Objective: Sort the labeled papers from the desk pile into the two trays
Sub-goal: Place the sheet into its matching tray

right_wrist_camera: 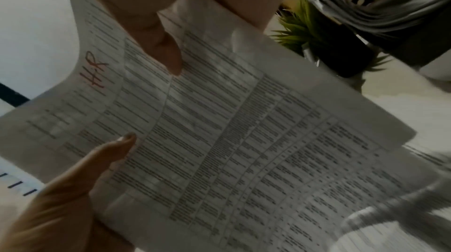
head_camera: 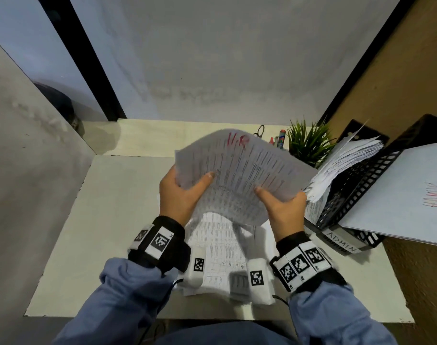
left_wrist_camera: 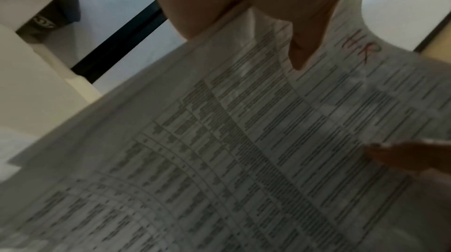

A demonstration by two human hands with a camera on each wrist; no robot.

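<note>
I hold a printed sheet [head_camera: 239, 168] marked "H.R" in red above the desk, tilted up toward me. My left hand [head_camera: 187, 186] pinches its near left edge, thumb on top. My right hand [head_camera: 279, 202] pinches its near right edge the same way. Below them the pile of printed papers [head_camera: 219, 247] lies on the white desk [head_camera: 112, 232]. At the right stands a black mesh tray [head_camera: 347, 195] tagged "ADMIN", stuffed with papers [head_camera: 344, 163]. Beside it a second black tray [head_camera: 429, 125] carries a large white sheet [head_camera: 401, 192] with red writing. The wrist views show the sheet [left_wrist_camera: 244, 140] [right_wrist_camera: 244, 140] close up.
A small green plant [head_camera: 309, 143], pens [head_camera: 278, 140] and scissors [head_camera: 261, 130] stand at the desk's back right. Grey partition walls [head_camera: 25, 170] close the left and back. A brown wall [head_camera: 386, 83] rises behind the trays.
</note>
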